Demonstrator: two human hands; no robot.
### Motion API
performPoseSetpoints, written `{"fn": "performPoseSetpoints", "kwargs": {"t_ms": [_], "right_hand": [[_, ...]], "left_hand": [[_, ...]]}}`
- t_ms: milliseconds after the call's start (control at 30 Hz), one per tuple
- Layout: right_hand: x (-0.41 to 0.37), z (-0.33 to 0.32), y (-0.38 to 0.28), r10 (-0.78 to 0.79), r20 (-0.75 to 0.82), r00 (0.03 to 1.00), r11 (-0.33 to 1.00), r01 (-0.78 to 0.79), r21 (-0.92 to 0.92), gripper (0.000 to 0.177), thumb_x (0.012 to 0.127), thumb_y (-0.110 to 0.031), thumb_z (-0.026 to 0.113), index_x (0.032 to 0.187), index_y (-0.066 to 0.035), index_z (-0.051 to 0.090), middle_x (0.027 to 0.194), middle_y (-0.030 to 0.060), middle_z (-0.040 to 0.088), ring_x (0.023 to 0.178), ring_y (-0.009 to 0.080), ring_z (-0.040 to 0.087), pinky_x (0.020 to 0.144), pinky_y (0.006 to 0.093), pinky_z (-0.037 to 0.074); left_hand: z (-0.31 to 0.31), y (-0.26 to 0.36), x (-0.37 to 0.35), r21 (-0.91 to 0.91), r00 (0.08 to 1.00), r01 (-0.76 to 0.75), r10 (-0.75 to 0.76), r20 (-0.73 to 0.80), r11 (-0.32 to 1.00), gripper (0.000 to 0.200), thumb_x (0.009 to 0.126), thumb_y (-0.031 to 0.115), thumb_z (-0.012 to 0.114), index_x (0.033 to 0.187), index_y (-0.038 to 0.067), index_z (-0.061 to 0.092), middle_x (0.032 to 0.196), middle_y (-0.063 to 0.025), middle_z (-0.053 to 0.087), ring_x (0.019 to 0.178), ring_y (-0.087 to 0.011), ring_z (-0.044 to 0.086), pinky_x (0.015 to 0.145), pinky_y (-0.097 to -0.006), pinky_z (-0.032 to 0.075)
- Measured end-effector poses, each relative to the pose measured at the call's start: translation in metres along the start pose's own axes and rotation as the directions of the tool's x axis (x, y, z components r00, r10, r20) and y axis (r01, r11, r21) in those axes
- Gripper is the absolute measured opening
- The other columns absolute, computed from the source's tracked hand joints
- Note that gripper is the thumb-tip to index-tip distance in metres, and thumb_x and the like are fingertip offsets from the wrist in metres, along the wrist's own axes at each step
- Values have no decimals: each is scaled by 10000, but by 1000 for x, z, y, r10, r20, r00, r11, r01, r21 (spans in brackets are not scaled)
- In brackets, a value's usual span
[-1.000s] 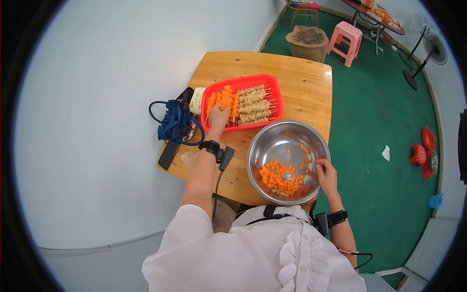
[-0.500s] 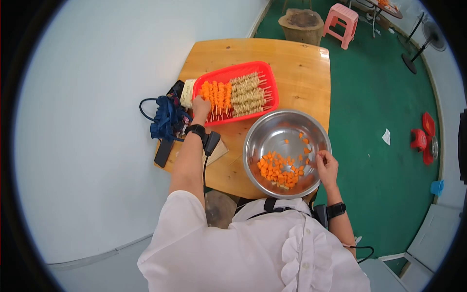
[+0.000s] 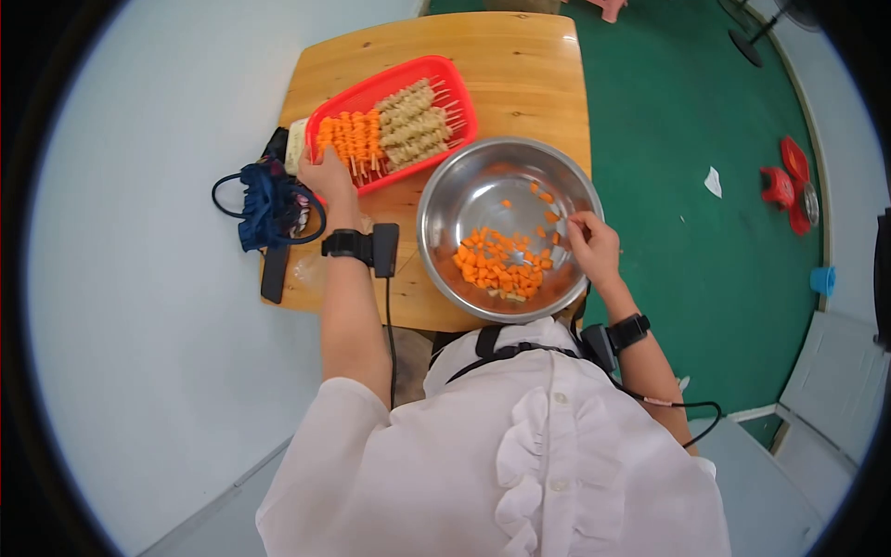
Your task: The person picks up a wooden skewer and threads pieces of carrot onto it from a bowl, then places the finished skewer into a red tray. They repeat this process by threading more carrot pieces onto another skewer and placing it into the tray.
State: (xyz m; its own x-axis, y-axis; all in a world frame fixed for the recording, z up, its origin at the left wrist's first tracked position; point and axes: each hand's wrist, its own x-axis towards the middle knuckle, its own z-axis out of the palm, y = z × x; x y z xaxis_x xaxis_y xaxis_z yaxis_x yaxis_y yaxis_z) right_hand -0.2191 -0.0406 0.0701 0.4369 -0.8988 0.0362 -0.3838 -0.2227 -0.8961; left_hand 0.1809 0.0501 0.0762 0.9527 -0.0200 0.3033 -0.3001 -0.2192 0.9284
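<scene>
My left hand [image 3: 327,174] grips the near left corner of a red plastic tray [image 3: 453,74], thumb over the rim and fingers outside. Beside the thumb, inside the tray, lie several skewers of orange carrot pieces [image 3: 351,139]. Skewers of pale, beige pieces [image 3: 413,125] fill the tray's right part, sticks pointing right. My right hand [image 3: 594,249] is over the right rim of a steel bowl [image 3: 445,200], thumb and forefinger pinched together; whatever is between them is too small to make out. Cut carrot pieces [image 3: 497,260] are in the bowl, mostly toward its near side.
The wooden table [image 3: 520,84] carries both containers. A dark blue bag [image 3: 267,204], a phone [image 3: 275,274] and a cream-coloured box [image 3: 295,147] are at its left edge by the wall. Black devices with cables are strapped to both wrists. Red plastic items [image 3: 780,186] stand on the green floor.
The view has tilted, so everything appears higher and further left. My left hand has moved from the carrot skewers to the tray's near left rim. My right hand stays at the bowl's right rim.
</scene>
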Motion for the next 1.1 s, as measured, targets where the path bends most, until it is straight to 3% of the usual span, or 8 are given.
{"fn": "performPoseSetpoints", "kwargs": {"t_ms": [33, 133, 200, 400, 567, 633, 933, 1100], "right_hand": [[1, 1, 3, 4, 5, 1000, 1000, -4, 4, 96, 760, -131, 585, 801, -44, 594, 621, 89, 576, 551, 189, 570, 536, 280, 447], [0, 1, -4, -3, 6, 1000, 1000, 3, -19, 94, 763, -132, 585, 799, -47, 601, 634, 87, 586, 560, 190, 581, 530, 280, 447], [1, 0, -4, -31, -8, 999, 999, 31, -42, 93, 762, -130, 584, 800, -47, 602, 640, 88, 590, 563, 201, 582, 530, 284, 449], [1, -2, -11, -126, -52, 991, 985, 119, -122, 76, 761, -116, 571, 783, -48, 598, 669, 97, 599, 592, 242, 587, 531, 307, 455], [1, 0, -5, -215, -69, 974, 961, 199, -193, 64, 754, -109, 569, 772, -53, 596, 674, 102, 599, 606, 262, 584, 537, 325, 458], [3, 0, -6, -234, -59, 970, 954, 218, -206, 61, 751, -109, 572, 768, -54, 594, 673, 98, 599, 609, 264, 583, 540, 328, 460], [7, 5, -12, -249, -68, 966, 942, 225, -250, 48, 742, -107, 576, 755, -62, 590, 671, 82, 596, 619, 260, 582, 547, 333, 464], [8, 4, -16, -202, -89, 975, 953, 175, -247, 44, 734, -100, 569, 752, -65, 588, 678, 79, 597, 624, 260, 583, 556, 336, 466]], "left_hand": [[5, 17, -19, -151, 998, 68, -64, 27, 986, 357, 722, 60, 588, 1044, -78, 518, 889, -161, 540, 748, -228, 546, 657, -329, 444], [26, 14, -71, -133, 954, 204, -167, 249, 970, 339, 735, 50, 580, 1053, -50, 524, 892, -138, 535, 746, -158, 534, 622, -283, 437], [29, 34, -110, 9, 962, -20, 17, 271, 1000, 286, 745, 44, 579, 1017, -37, 551, 846, -120, 566, 709, -153, 543, 621, -258, 437], [6, 29, -163, 61, 729, 7, -47, 683, 998, 158, 749, 60, 588, 882, -24, 609, 786, -89, 600, 684, -160, 576, 629, -261, 459], [-20, 21, -177, 214, 535, -208, -72, 842, 954, 214, 752, 102, 600, 925, -23, 605, 835, -116, 618, 726, -176, 598, 660, -281, 473], [-26, 13, -180, 286, 431, -208, -175, 885, 935, 229, 762, 107, 601, 954, -18, 604, 852, -88, 623, 743, -141, 592, 674, -256, 467], [-23, -4, -182, 344, 292, 74, -350, 890, 936, 274, 757, 115, 594, 978, -48, 590, 913, -142, 628, 840, -194, 598, 737, -278, 466], [-18, -6, -187, 332, 115, -77, -322, 940, 940, 292, 707, 131, 635, 986, 43, 617, 919, -155, 608, 829, -240, 588, 752, -305, 466]]}}
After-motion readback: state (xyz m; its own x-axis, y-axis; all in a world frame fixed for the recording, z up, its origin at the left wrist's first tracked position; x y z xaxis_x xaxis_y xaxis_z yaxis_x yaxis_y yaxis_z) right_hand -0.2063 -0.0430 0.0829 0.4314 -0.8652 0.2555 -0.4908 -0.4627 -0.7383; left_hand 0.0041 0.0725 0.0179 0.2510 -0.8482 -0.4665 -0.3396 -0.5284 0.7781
